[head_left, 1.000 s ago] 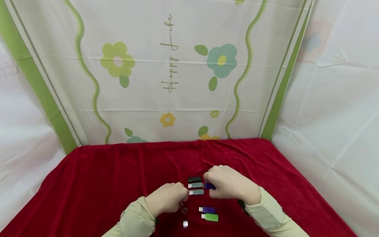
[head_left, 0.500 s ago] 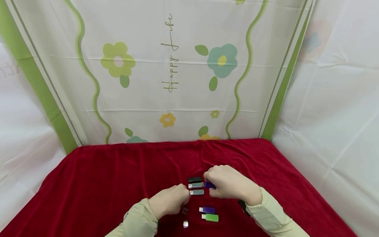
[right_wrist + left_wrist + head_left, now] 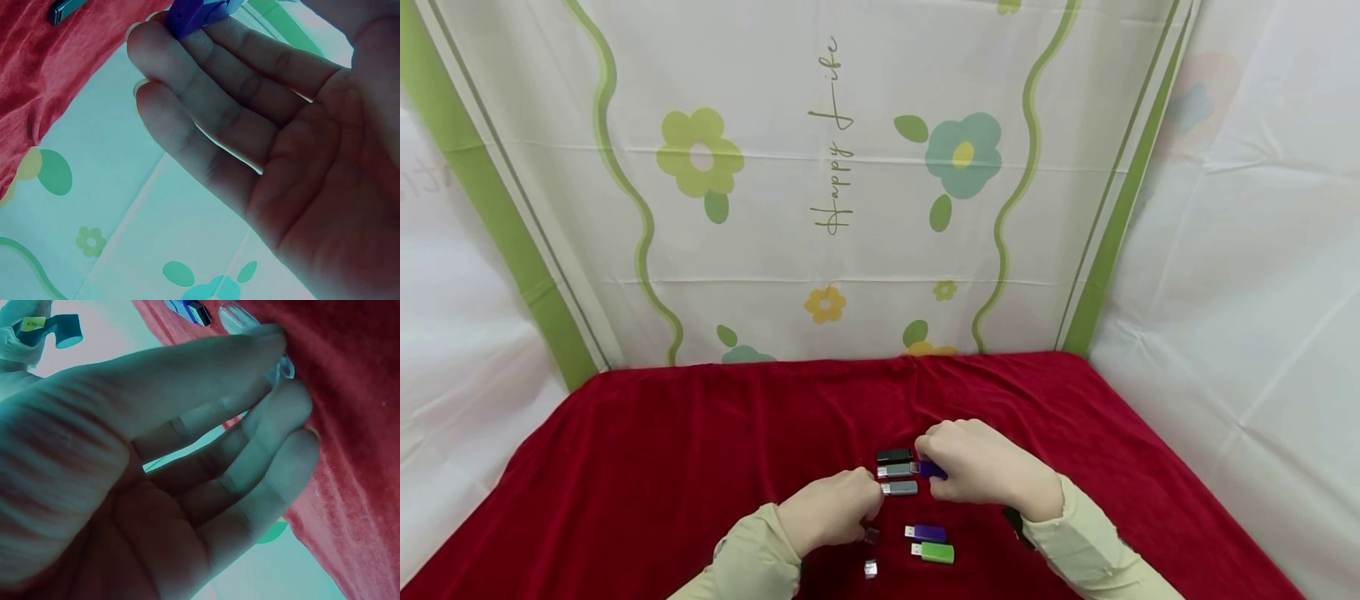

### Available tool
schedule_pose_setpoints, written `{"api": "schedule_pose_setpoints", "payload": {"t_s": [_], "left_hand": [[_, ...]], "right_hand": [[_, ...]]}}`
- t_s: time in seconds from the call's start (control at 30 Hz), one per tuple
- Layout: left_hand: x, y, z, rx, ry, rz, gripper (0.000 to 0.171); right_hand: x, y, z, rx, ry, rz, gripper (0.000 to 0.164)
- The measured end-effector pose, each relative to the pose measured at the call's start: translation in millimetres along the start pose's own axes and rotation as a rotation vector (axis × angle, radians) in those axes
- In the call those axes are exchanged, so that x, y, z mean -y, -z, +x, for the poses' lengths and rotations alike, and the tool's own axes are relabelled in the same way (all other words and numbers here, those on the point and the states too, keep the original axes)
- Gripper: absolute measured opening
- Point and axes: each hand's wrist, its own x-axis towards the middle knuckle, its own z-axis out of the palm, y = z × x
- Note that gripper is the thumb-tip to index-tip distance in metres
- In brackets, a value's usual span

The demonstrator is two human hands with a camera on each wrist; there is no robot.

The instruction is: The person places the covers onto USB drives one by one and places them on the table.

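Observation:
In the head view my left hand (image 3: 831, 508) is low over the red cloth, left of the row of USB sticks. Its thumb and fingertips pinch a small clear plastic cap (image 3: 285, 367), mostly hidden by the fingers in the left wrist view. Another clear cap (image 3: 237, 319) lies close by on the cloth. My right hand (image 3: 988, 467) holds a purple USB stick (image 3: 190, 15) between thumb and fingers, its metal plug pointing left. Beside that plug lie a black USB stick (image 3: 892, 456), a grey USB stick (image 3: 895, 471) and a second grey USB stick (image 3: 900, 488).
Nearer to me lie another purple USB stick (image 3: 929, 533), a green USB stick (image 3: 936, 553) and a shiny clear cap (image 3: 871, 569). The red cloth (image 3: 647, 475) covers the table. A flowered white curtain (image 3: 760, 233) hangs behind it.
My left hand has shifted slightly right, and the clear cap that lay beside its fingers is now out of sight in the head view. My right hand stays almost still with the purple USB stick.

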Motion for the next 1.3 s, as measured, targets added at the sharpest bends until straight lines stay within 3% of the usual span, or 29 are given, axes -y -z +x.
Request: {"api": "schedule_pose_setpoints", "payload": {"t_s": [0.27,0.57,1.0,1.3], "left_hand": [[-1.4,3.0,0.6,0.016,0.008,0.009,0.044],[-0.6,2.8,0.0,-0.019,-0.015,0.043,0.045],[0.0,2.7,4.7,-0.003,0.015,-0.046,0.04],[14.0,11.4,-0.7,-0.098,-0.091,-0.117,0.03]], "right_hand": [[-2.1,-1.3,0.1,0.0,0.003,-0.002,0.022],[-2.2,-1.3,0.7,0.008,-0.001,0.008,0.022],[-2.8,1.1,0.8,0.015,-0.009,0.018,0.023],[-4.9,6.2,-1.9,0.0,-0.017,0.037,0.023]]}}
